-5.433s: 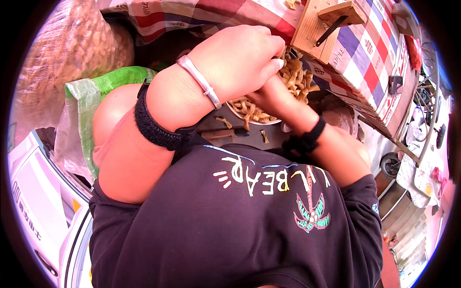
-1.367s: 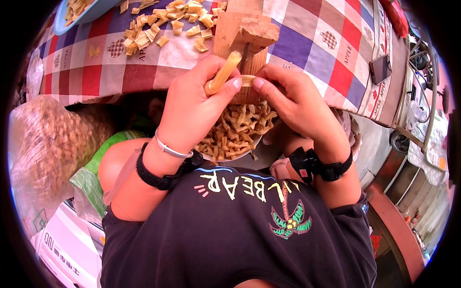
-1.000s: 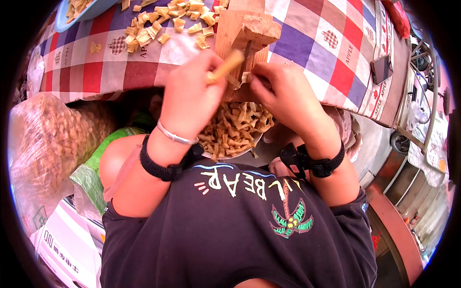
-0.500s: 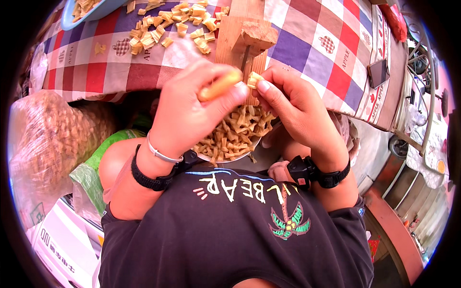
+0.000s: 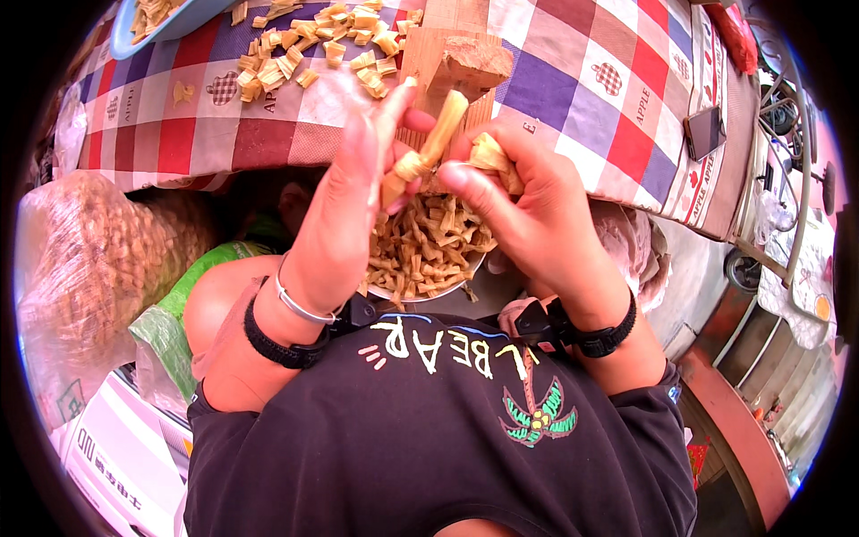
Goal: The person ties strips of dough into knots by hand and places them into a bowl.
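My left hand (image 5: 344,183) is seen nearly edge-on, its fingers partly curled behind a pale yellow strip (image 5: 440,132) with a thicker, knot-like lower part. The strip slants up to the right. Between the thumb and bent fingers of my right hand (image 5: 528,183) is a folded yellow piece (image 5: 489,152), partly covered by the fingers. Both hands are above a white bowl (image 5: 480,265) heaped with brownish-yellow dried strips (image 5: 425,255). Just beyond them, a wooden block (image 5: 477,63) is fixed on a wooden board (image 5: 455,16) at the table edge.
Short yellow pieces (image 5: 291,58) are scattered on the checked tablecloth (image 5: 573,80), beside a light blue basin (image 5: 179,22). A dark phone (image 5: 705,136) lies near the right edge. To my left stands a large clear bag (image 5: 107,259) of tan pieces, beside a green bag (image 5: 192,291).
My left hand has turned edge-on and opened somewhat, so the strip now slants upward in view. My right hand has drawn slightly back, with more of its folded piece showing.
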Tool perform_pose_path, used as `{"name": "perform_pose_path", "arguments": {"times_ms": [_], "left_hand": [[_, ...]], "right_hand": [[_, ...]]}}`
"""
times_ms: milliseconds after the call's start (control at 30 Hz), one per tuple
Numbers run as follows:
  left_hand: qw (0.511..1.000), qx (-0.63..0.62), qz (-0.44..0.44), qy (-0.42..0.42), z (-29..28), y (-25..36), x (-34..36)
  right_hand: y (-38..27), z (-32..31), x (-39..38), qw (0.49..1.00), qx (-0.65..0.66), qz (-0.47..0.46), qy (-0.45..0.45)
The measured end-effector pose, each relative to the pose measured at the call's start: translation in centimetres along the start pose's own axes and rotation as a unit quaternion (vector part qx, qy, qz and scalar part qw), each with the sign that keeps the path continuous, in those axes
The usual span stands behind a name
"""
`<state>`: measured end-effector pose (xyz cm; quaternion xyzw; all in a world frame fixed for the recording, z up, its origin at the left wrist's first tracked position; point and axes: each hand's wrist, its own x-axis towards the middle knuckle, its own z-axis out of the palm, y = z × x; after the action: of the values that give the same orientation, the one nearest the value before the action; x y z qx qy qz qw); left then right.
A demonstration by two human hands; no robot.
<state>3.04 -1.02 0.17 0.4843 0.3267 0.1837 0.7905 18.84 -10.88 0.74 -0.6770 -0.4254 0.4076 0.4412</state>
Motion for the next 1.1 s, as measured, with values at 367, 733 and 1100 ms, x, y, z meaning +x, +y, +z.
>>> {"name": "perform_pose_path", "arguments": {"times_ms": [367, 733, 1100], "left_hand": [[0.925, 0.258, 0.225, 0.165, -2.5, 1.4, 1.4], [0.951, 0.278, 0.132, -0.037, -1.9, 1.3, 1.2], [0.915, 0.369, 0.161, 0.031, -1.3, -0.7, 2.7]], "right_hand": [[0.8, 0.8, -0.3, 0.982, 0.156, -0.031, -0.105], [-0.1, -2.5, 0.6, 0.973, 0.094, 0.109, -0.18], [3.1, -2.0, 2.5, 0.992, 0.027, 0.087, -0.082]]}}
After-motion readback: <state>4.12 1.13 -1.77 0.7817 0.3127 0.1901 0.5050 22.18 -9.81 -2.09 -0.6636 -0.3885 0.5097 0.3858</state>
